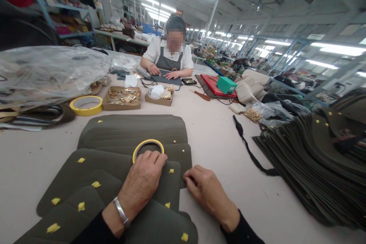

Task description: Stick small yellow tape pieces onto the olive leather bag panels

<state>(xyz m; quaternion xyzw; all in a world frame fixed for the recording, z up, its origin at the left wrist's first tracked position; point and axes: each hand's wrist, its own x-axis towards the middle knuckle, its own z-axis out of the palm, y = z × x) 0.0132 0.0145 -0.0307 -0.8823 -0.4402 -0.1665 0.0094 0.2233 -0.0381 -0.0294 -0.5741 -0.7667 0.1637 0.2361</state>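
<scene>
My left hand (145, 173), a metal bracelet on its wrist, is closed around the near edge of a roll of yellow tape (137, 149). The roll stands over dark olive panels (120, 162) that overlap across the table. Small yellow tape pieces (96, 184) are stuck on several of these panels. On the far panels, small gold studs (183, 151) show near the right edge. My right hand (204, 187) has its thumb and fingers pinched together beside the right edge of a panel. What they hold, if anything, cannot be made out.
Behind the panels stand another yellow tape roll (85, 103), a box of gold metal parts (122, 98) and a smaller box (159, 97). A tall stack of olive panels (311, 171) and a black strap (248, 148) lie right. Across the table, a co-worker (168, 55) handles a dark piece.
</scene>
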